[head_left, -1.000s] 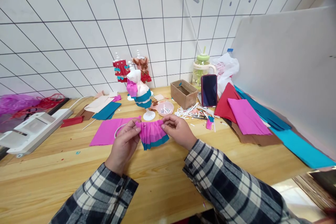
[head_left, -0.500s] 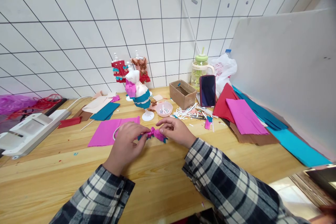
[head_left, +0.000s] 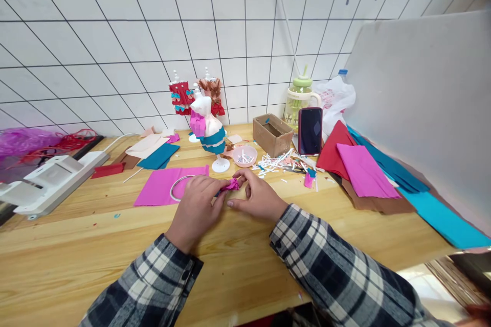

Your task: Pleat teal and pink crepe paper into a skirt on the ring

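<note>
My left hand [head_left: 197, 209] pinches a small gathered piece of magenta crepe paper [head_left: 231, 184] between thumb and fingers. A bit of dark teal shows under its left end. My right hand [head_left: 263, 196] is at the paper's right end, its thumb apart from its curled forefinger; the fingertips touch or nearly touch the paper. Beside my left hand, a thin wire ring [head_left: 173, 191] lies on a flat magenta paper sheet [head_left: 153, 189]. Behind my hands stands a small white dress form [head_left: 220, 164] dressed in white, teal and magenta paper.
Two more dressed forms [head_left: 182, 97] stand by the tiled wall. A pink dish [head_left: 244, 162], a cardboard box [head_left: 268, 145], paper scraps [head_left: 276, 162], a phone [head_left: 310, 130] and a green-lidded jug [head_left: 301, 82] sit behind. Folded coloured paper [head_left: 368, 173] lies right, a power strip [head_left: 57, 184] left.
The magenta paper has turned and looks more bunched, with less teal showing. My right thumb has come away from it and the right fingers have shifted. The whole view has moved slightly.
</note>
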Demonstrator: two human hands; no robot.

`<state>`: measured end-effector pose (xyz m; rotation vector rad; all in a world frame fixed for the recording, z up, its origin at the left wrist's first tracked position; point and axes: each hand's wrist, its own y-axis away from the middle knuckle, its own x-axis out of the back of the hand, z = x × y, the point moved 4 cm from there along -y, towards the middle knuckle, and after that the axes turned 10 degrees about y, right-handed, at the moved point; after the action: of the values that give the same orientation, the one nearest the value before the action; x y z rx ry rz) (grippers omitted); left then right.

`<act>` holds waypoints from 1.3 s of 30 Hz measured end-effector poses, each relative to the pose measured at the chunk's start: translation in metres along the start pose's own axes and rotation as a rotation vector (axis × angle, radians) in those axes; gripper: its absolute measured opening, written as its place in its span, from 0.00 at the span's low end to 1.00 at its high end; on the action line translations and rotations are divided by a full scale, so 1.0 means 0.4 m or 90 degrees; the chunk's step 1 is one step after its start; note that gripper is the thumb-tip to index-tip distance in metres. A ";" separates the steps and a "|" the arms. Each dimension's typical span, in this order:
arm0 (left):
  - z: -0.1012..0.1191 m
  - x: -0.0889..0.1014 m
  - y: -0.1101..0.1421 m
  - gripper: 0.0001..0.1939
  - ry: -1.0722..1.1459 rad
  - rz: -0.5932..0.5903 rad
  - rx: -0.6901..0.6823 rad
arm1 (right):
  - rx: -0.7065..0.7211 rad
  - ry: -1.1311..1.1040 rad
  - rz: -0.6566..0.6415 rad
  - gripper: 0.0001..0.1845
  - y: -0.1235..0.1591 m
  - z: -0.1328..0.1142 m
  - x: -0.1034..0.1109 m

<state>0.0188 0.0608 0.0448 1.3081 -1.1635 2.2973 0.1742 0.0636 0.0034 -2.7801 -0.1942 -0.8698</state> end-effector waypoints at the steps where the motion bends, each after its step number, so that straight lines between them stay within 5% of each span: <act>1: 0.001 0.000 0.000 0.09 -0.003 -0.002 -0.002 | -0.001 0.014 0.002 0.27 0.001 -0.002 -0.001; 5: 0.004 0.006 0.001 0.10 -0.028 0.010 -0.022 | -0.020 0.020 0.017 0.14 0.000 -0.005 -0.001; 10: 0.002 0.020 0.008 0.11 -0.045 0.077 -0.038 | 0.047 0.083 0.109 0.24 0.005 -0.028 0.024; 15: 0.004 0.019 0.011 0.11 -0.028 0.082 -0.032 | 0.098 0.096 0.112 0.09 0.009 -0.047 0.022; 24: 0.011 0.053 0.023 0.17 -0.038 0.170 -0.061 | 0.109 0.162 0.155 0.09 0.008 -0.039 0.027; 30: -0.012 0.043 0.011 0.11 0.069 0.156 0.031 | 0.168 0.205 0.170 0.08 0.017 -0.059 0.034; 35: -0.019 0.027 0.005 0.21 0.117 0.117 0.070 | 0.177 0.181 0.180 0.06 0.020 -0.065 0.036; 39: -0.028 0.021 0.004 0.15 0.143 0.095 0.102 | 0.195 0.215 0.181 0.05 0.022 -0.072 0.040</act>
<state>0.0065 0.0667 0.0475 1.0078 -1.0528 2.6126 0.1733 0.0488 0.0340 -2.2679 0.1138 -1.1075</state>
